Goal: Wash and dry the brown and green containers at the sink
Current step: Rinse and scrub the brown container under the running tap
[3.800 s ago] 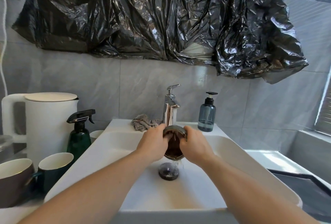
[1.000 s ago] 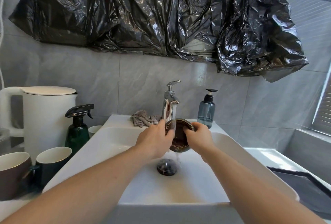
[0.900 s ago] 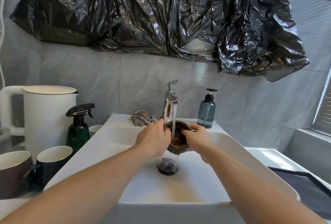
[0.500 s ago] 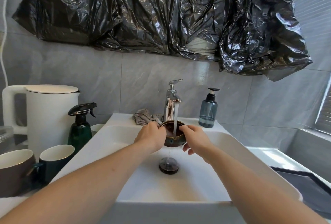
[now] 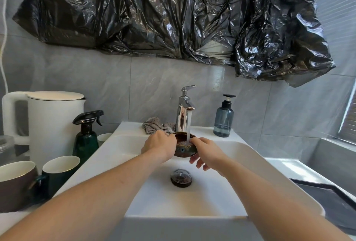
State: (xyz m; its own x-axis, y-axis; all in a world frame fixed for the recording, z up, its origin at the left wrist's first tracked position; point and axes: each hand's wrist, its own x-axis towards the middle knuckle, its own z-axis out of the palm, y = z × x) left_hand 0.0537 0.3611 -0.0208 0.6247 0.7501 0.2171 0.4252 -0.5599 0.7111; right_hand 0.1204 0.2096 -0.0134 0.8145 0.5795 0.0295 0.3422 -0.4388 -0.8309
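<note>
A small brown container (image 5: 184, 149) is held upright under the chrome faucet (image 5: 184, 112), and running water falls into it. My left hand (image 5: 159, 145) grips its left rim. My right hand (image 5: 207, 152) holds its right side, thumb on the rim and fingers under it. Both are over the white sink (image 5: 256, 165). At the left on the counter stand a brown mug (image 5: 14, 184) and a green mug (image 5: 57, 173).
A grey cloth (image 5: 154, 127) lies behind the faucet. A blue soap dispenser (image 5: 224, 119) stands at the sink's back right. A green spray bottle (image 5: 85, 136) and white kettle (image 5: 50, 123) stand left. The drain plug (image 5: 181, 178) sits in the basin.
The container was tipped on its side, its opening turned toward me; now it is level under the stream with water filling it. Both hands moved slightly toward the faucet.
</note>
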